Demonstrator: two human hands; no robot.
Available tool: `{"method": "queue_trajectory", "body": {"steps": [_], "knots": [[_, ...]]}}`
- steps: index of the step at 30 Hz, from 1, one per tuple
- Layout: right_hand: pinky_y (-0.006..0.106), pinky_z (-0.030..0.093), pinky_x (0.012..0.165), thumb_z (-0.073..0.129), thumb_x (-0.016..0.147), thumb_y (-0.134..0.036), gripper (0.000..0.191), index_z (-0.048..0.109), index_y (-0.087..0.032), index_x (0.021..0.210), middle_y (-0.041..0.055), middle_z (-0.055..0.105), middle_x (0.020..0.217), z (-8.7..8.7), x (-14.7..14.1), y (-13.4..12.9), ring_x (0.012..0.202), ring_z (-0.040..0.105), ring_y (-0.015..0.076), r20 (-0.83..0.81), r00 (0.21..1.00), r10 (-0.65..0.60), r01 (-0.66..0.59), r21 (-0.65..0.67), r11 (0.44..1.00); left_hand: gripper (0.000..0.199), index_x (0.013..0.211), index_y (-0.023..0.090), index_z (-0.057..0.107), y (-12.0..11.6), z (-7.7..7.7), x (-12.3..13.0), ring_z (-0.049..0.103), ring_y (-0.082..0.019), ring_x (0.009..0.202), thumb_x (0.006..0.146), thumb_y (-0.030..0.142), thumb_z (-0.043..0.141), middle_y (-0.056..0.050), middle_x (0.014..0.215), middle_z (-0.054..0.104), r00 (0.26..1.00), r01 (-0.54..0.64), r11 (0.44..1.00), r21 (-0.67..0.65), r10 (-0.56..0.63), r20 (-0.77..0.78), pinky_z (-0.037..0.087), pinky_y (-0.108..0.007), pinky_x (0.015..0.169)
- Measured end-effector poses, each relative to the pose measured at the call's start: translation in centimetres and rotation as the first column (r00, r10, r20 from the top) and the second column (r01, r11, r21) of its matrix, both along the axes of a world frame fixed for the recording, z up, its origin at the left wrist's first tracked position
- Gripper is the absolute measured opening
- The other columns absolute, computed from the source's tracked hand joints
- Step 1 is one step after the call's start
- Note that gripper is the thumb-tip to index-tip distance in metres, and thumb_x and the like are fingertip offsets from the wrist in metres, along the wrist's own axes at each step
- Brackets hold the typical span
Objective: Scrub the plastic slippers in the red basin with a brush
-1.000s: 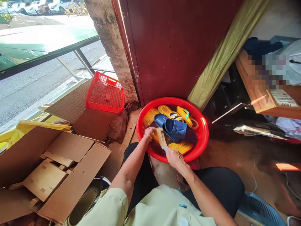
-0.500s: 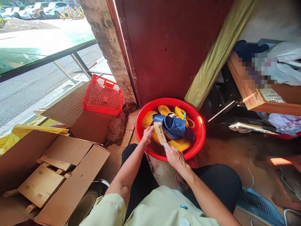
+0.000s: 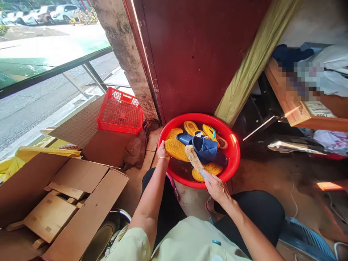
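Note:
At the left rim of a red basin (image 3: pixel 234 163), my left hand (image 3: pixel 162 151) is closed on the end of a yellow-soled slipper (image 3: pixel 176 149), its patterned sole facing up. My right hand (image 3: pixel 217 188) grips the blue handle of a scrubbing brush (image 3: pixel 194 158). The brush head lies close beside the slipper's right end; whether they touch I cannot tell. Dark blue slippers (image 3: pixel 205 149) rest in the middle of the basin. Around them are several more slippers with yellow soles, one yellow sole (image 3: pixel 208 172) being near the brush handle.
A red plastic crate (image 3: pixel 119 114) sits on cardboard at the left. Nearer to me is an open cardboard box (image 3: pixel 89 214) with a wooden stool (image 3: pixel 50 214) in it. Behind the basin stands a dark red door (image 3: pixel 195 65); a wooden shelf (image 3: pixel 312 117) juts out at the right.
My left hand has moved left and now holds the yellow-soled slipper turned sole up in view. My right hand has shifted right and slightly down with the brush.

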State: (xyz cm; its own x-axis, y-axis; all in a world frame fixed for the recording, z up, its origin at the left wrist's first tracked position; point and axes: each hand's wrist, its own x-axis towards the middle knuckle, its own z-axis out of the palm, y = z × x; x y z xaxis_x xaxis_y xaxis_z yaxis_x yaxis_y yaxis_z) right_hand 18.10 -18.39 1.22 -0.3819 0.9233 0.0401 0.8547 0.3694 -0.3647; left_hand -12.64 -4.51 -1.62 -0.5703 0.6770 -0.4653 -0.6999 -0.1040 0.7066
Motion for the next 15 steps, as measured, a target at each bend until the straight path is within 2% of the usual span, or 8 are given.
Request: {"method": "queue_trajectory", "body": {"steps": [2, 4, 6, 8, 11, 15], "knots": [[0.03, 0.057, 0.087, 0.04, 0.099, -0.033, 0.053, 0.047, -0.023, 0.15, 0.0096, 0.071, 0.126, 0.4, -0.6, 0.9, 0.107, 0.07, 0.022, -0.118, 0.993, -0.014, 0.021, 0.051, 0.998, 0.021, 0.088, 0.016, 0.071, 0.2, 0.4, 0.3, 0.073, -0.018, 0.081, 0.082, 0.037, 0.07, -0.005, 0.079, 0.074, 0.993, 0.046, 0.999, 0.023, -0.048, 0.105, 0.057, -0.031, 0.081], [0.033, 0.057, 0.086, 0.046, 0.096, -0.04, 0.062, 0.04, -0.018, 0.153, 0.013, 0.07, 0.127, 1.0, -1.5, 2.3, 0.107, 0.07, 0.0251, -0.165, 0.985, -0.055, 0.067, 0.065, 0.996, 0.028, 0.092, 0.015, 0.072, 0.3, 0.8, 0.7, 0.073, -0.021, 0.086, 0.082, 0.04, 0.071, -0.008, 0.084, 0.076, 0.983, 0.112, 0.993, 0.045, -0.118, 0.144, 0.058, -0.032, 0.084], [0.036, 0.057, 0.081, 0.055, 0.092, -0.049, 0.075, 0.035, -0.013, 0.155, 0.0149, 0.073, 0.117, 1.8, -2.6, 3.9, 0.099, 0.072, 0.0276, -0.161, 0.98, -0.113, 0.12, 0.037, 0.992, 0.035, 0.099, 0.014, 0.073, 0.4, 1.0, 1.2, 0.073, -0.024, 0.094, 0.083, 0.046, 0.069, -0.011, 0.092, 0.077, 0.973, 0.189, 0.981, 0.054, -0.194, 0.121, 0.058, -0.034, 0.086], [0.036, 0.056, 0.08, 0.061, 0.088, -0.053, 0.084, 0.033, -0.012, 0.156, 0.014, 0.075, 0.108, 2.2, -3.9, 5.4, 0.095, 0.073, 0.0284, -0.161, 0.98, -0.113, 0.112, -0.019, 0.994, 0.041, 0.103, 0.014, 0.073, 0.5, 1.1, 1.8, 0.072, -0.026, 0.101, 0.084, 0.05, 0.067, -0.013, 0.101, 0.077, 0.963, 0.246, 0.968, 0.049, -0.25, 0.106, 0.057, -0.036, 0.089], [0.035, 0.055, 0.079, 0.065, 0.086, -0.049, 0.084, 0.033, -0.013, 0.155, 0.0136, 0.076, 0.106, 1.9, -6.0, 6.8, 0.096, 0.073, 0.0287, -0.158, 0.984, -0.083, 0.068, -0.095, 0.993, 0.041, 0.104, 0.014, 0.072, 0.5, 1.1, 2.2, 0.071, -0.026, 0.106, 0.083, 0.049, 0.067, -0.013, 0.104, 0.077, 0.944, 0.298, 0.953, 0.054, -0.303, 0.131, 0.057, -0.037, 0.091], [0.035, 0.053, 0.081, 0.061, 0.09, -0.039, 0.08, 0.028, -0.008, 0.156, 0.0176, 0.075, 0.112, 0.5, -7.6, 7.2, 0.099, 0.073, 0.0287, -0.092, 0.983, -0.161, 0.15, -0.117, 0.982, 0.04, 0.106, 0.014, 0.071, 0.3, 1.0, 2.0, 0.072, -0.025, 0.099, 0.085, 0.047, 0.067, -0.012, 0.097, 0.077, 0.935, 0.303, 0.95, 0.073, -0.311, 0.173, 0.058, -0.036, 0.088]]}}
